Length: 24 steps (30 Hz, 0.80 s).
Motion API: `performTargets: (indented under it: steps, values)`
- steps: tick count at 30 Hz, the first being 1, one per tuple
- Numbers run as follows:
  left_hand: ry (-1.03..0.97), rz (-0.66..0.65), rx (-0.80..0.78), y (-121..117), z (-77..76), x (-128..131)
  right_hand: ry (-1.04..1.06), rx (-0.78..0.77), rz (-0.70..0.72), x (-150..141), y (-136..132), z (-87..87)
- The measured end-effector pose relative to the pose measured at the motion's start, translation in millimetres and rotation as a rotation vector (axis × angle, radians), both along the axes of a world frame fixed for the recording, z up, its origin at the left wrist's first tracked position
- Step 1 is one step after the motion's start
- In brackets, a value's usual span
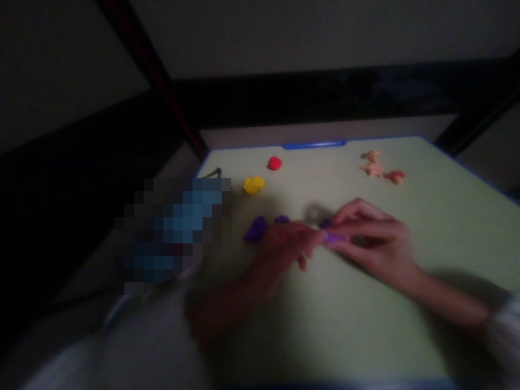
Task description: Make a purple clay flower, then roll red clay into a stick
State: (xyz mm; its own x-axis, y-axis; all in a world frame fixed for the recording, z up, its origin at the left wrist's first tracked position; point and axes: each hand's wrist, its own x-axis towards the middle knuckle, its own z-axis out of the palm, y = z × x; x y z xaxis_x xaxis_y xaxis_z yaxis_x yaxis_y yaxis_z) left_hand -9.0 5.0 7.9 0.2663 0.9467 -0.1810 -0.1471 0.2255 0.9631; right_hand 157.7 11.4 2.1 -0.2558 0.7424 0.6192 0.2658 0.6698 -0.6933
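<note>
A small piece of purple modelling clay (336, 238) is pinched between the thumb and fingers of my right hand (382, 241). From the other side my left hand (284, 246) reaches in, its fingertips closed at the left end of the same piece. Motion blur hides the exact grip. A darker purple bit (325, 222) shows just behind the fingertips. On the table beyond my left hand lie a larger purple clay lump (255, 229) and a smaller purple lump (281, 219), partly covered by that hand.
Farther back on the pale table (406, 336) are a yellow clay lump (254, 184) and a red clay ball (275, 163). Several peach-coloured clay shapes (372, 170) sit at the back right. A blurred-out bluish patch (182, 216) borders the left edge. A blue clip (314, 145) marks the far rim.
</note>
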Motion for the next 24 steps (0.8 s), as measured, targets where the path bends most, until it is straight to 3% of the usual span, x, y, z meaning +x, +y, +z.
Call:
performTargets:
  steps: [7,24]
  values:
    - [0.095,0.020,0.103,-0.4,-2.4,1.9,-0.026,0.003,-0.003,0.8,-0.7,-1.6]
    - [0.055,0.011,0.042,-0.7,-0.4,0.7,-0.067,0.037,0.020,4.1,-0.4,-1.6]
